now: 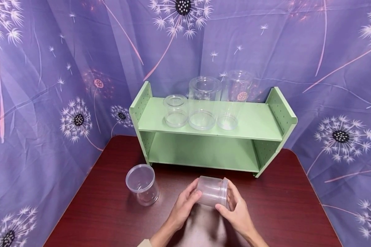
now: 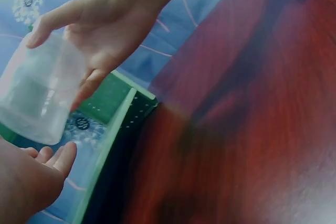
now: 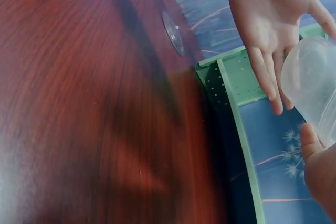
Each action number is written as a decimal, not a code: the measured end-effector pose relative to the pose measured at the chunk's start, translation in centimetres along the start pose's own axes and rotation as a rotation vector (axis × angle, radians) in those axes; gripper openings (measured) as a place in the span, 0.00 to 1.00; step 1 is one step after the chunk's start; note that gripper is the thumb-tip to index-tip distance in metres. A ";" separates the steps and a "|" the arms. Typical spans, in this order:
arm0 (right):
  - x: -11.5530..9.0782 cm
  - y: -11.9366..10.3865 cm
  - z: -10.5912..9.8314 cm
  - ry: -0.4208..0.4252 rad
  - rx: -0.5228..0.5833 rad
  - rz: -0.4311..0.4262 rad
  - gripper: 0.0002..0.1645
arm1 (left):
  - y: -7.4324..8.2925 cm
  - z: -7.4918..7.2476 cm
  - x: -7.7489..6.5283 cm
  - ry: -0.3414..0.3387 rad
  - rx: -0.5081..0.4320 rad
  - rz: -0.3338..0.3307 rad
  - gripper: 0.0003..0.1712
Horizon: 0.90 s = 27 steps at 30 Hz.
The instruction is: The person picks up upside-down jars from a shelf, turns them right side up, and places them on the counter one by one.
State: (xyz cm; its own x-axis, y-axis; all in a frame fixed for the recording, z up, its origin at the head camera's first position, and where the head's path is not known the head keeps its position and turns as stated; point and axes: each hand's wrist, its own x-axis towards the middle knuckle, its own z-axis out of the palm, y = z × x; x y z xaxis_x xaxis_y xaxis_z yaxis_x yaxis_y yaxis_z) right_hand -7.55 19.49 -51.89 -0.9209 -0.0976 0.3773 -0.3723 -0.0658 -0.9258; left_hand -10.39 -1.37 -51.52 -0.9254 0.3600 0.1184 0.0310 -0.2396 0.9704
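A clear plastic jar (image 1: 211, 190) lies tipped on its side in the air above the table, its ridged rim end towards the right. My right hand (image 1: 237, 211) holds it by that end, thumb on the near side and fingers behind; the left wrist view shows this right hand (image 2: 113, 22) around the jar (image 2: 44, 90). Against the other end rests my left hand (image 1: 184, 204). From the right wrist, the left palm (image 3: 273, 17) faces the jar (image 3: 310, 80) with its fingers extended. Whether the jar has a lid on, I cannot tell.
Another clear jar (image 1: 146, 192) stands on the dark red table (image 1: 111, 212) to the left. Behind is a green two-tier shelf (image 1: 259, 118), its upper board bearing a short jar (image 1: 176, 113), a wide jar (image 1: 204, 103) and a tall narrow jar (image 1: 232, 106). Purple cloth (image 1: 235, 34) hangs around.
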 end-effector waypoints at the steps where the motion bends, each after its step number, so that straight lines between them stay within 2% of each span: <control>1: 0.0 -0.1 -0.2 -0.004 -0.002 -0.001 0.51 | 0.3 -0.2 0.0 0.006 0.009 0.004 0.37; 10: 0.0 -0.9 -2.1 0.035 -0.041 -0.004 0.53 | 4.1 -2.1 0.2 0.092 0.128 0.069 0.36; 18: 0.3 -1.6 -4.2 0.059 -0.049 -0.046 0.54 | 8.9 -3.8 0.6 0.108 0.163 0.104 0.37; 21: 0.4 -1.9 -5.1 0.076 -0.054 -0.058 0.54 | 10.8 -4.5 0.9 0.131 0.203 0.128 0.37; 27: 0.7 -2.6 -6.8 0.118 -0.079 -0.085 0.54 | 14.5 -6.5 1.7 0.190 0.292 0.222 0.35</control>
State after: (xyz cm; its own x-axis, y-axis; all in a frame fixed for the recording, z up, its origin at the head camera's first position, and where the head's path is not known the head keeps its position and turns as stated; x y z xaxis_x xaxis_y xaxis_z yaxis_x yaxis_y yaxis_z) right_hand -7.96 26.35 -49.37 -0.8910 0.0230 0.4535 -0.4534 0.0100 -0.8913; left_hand -13.97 -10.14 -38.58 -0.9365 0.1487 0.3176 0.3188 -0.0167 0.9477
